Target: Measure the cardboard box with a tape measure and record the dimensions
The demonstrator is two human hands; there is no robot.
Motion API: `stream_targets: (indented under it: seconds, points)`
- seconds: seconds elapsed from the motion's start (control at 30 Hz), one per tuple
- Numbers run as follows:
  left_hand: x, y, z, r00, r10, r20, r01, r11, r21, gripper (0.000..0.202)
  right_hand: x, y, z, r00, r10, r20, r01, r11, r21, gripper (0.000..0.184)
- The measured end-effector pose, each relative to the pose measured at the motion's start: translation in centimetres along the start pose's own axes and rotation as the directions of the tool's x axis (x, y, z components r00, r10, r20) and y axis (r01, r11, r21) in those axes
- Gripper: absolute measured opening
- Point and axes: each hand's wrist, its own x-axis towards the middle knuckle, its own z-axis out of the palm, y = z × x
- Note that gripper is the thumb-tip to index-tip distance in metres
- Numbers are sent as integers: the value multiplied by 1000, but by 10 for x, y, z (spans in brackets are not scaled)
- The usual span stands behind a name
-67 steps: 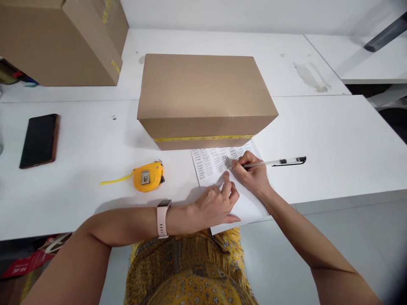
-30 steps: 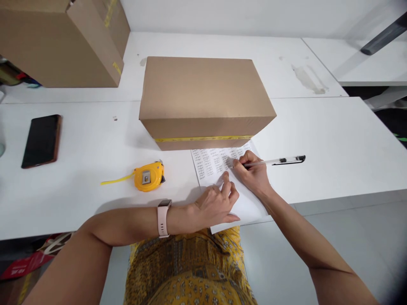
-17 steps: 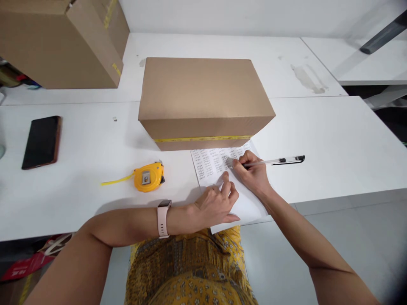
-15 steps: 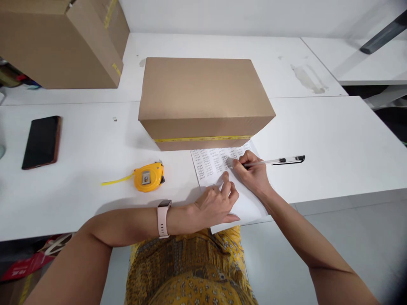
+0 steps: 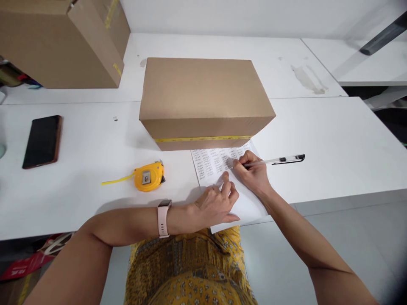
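My right hand (image 5: 252, 174) grips a clear pen with a black cap (image 5: 276, 161), its tip down on a white sheet of paper (image 5: 211, 165) covered in rows of small handwriting. My left hand (image 5: 216, 205), a pale pink watch on its wrist, lies on the lower part of the sheet with fingers loosely curled, pressing it to the white table (image 5: 333, 148). The sheet's far end is tucked under a closed brown cardboard box (image 5: 203, 99) with a yellow tape strip along its front.
A yellow tape measure (image 5: 148, 176) with a short length of blade out lies left of the paper. A black phone (image 5: 42, 140) rests at the far left. A larger cardboard box (image 5: 63, 40) stands at the back left. The table's near edge runs under my arms.
Both hands and the pen stay almost where they were; only the view has shifted slightly.
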Motion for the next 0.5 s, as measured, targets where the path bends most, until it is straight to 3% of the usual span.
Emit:
stream_targets:
  seconds: [0.5]
  points:
    - [0,0,0,1000,-3,4,3,999,-36,86,0,1,-1,1000,5,-17,-5,1000,-6,32]
